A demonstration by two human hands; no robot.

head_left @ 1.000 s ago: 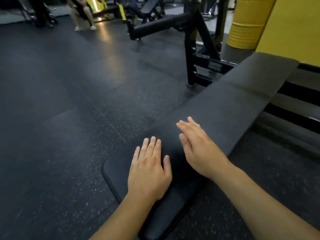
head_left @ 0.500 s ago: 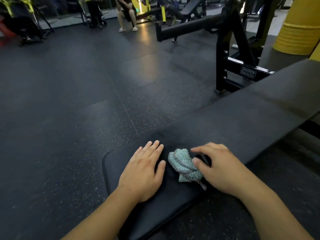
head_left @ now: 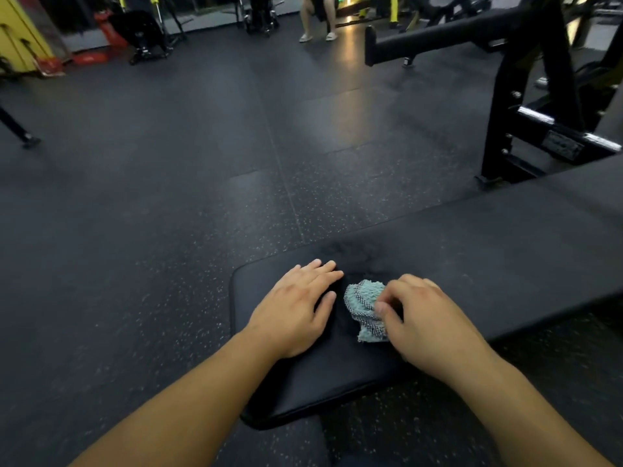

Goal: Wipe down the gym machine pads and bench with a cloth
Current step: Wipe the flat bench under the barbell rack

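Observation:
A long black padded bench (head_left: 472, 251) runs from the lower middle toward the right edge. A crumpled light-teal cloth (head_left: 364, 308) lies on its near end. My right hand (head_left: 424, 318) grips the cloth from the right, fingers curled over it and thumb against its edge. My left hand (head_left: 296, 308) rests flat on the pad just left of the cloth, fingers straight and together.
A black machine frame (head_left: 526, 106) with a long padded arm (head_left: 438, 38) stands behind the bench at the right. Speckled rubber floor (head_left: 168, 197) spreads to the left. A seated person's legs (head_left: 317, 18) and more equipment are far back; red gear (head_left: 101, 38) at far left.
The cloth, unseen a second ago, now lies on the pad under my right hand, whose fingers have curled tighter round it. The view has swung left. My left hand stays flat.

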